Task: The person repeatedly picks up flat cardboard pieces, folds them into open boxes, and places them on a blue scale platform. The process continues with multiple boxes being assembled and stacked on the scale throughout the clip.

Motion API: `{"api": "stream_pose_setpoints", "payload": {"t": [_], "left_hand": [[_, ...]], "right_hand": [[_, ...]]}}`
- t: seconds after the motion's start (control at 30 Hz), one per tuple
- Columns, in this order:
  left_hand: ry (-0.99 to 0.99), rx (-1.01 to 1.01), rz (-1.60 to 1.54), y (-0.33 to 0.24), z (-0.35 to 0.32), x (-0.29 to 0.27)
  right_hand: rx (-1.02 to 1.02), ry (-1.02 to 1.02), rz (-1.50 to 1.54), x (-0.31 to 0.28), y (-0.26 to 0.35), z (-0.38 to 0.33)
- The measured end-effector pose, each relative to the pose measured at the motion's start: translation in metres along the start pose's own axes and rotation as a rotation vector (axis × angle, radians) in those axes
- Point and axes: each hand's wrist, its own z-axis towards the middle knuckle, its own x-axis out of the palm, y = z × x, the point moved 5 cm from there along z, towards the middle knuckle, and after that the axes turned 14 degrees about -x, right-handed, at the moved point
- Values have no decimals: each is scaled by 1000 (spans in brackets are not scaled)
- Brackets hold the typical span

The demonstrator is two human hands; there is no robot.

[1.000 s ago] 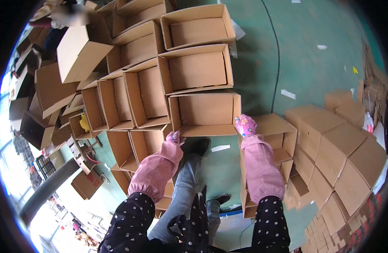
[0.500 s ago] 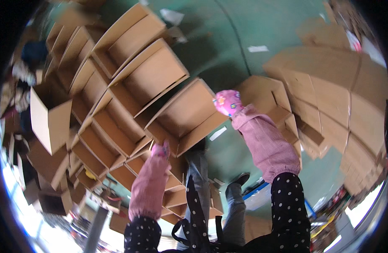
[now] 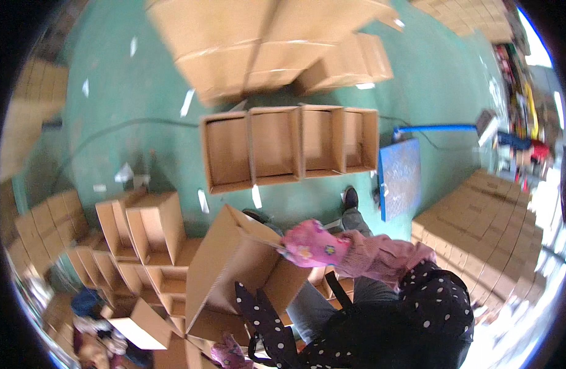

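Observation:
An open-topped cardboard box [image 3: 218, 270] is tilted in front of my body, its hollow inside facing up toward me. My right hand [image 3: 310, 244], in a pink flowered glove, grips the box's right upper edge with fingers closed over the rim. Low in the view, my left hand [image 3: 229, 353] in the same kind of glove holds the box's near lower edge; its fingers are partly hidden. Ahead of my feet a row of several open boxes [image 3: 277, 179] stands side by side on the green floor.
Large stacked cartons [image 3: 252, 67] lie beyond the row. More open boxes [image 3: 157, 227] stand at the left. A blue-framed platform [image 3: 401, 178] with a blue post is at the right, near stacked flat cardboard [image 3: 479, 221]. A dark cable [image 3: 135, 122] crosses the floor.
My view has turned to the right, away from the cluster of open boxes. The box between my hands has come along, closer to my body and tilted, and the row of boxes now lies ahead.

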Motion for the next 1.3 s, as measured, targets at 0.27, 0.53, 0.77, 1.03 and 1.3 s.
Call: {"api": "stream_pose_setpoints", "payload": {"t": [0.27,0.53,0.77,1.03,1.3], "left_hand": [[218,529,807,-162,-54,122],[370,1003,1443,-212,-143,350],[424,668,1367,-184,-152,506],[597,471,1214,-84,-92,619],[1730,-760,274,34,-79,636]], "right_hand": [[869,54,-125,-105,-24,-223],[1183,-180,-302,-170,-128,-414],[1269,-57,-340,-170,-248,-511],[1141,-249,-429,-146,-343,-578],[993,-1335,116,-112,-282,-642]]}}
